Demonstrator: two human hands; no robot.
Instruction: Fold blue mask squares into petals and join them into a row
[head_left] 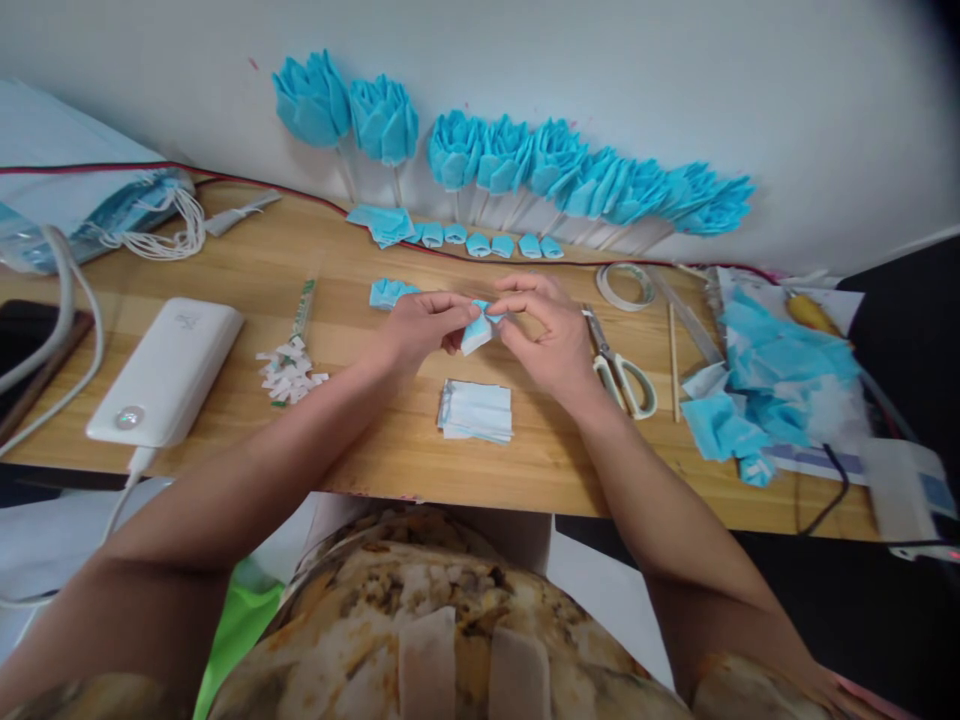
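Between my two hands is a small folded piece of blue and white fabric (477,334), held above the table. My left hand (421,325) pinches its left side with thumb and fingers. On its right edge the fingertips of my right hand (546,325) are closed. Just below lies a stack of pale fabric squares (475,410). A pleated blue strip (391,292) rests beside my left hand. Right of my right hand are white-handled scissors (625,375). Behind the hands runs a row of small folded blue pieces (478,244), beside flat blue squares (382,224).
Several blue fabric flowers on sticks (555,158) lean against the wall. To the left are a white power bank (166,370) with a cable and white tape scraps (289,372). At right lie a tape roll (625,286), a ruler (686,318), a wooden stick (673,362) and blue scraps (780,345).
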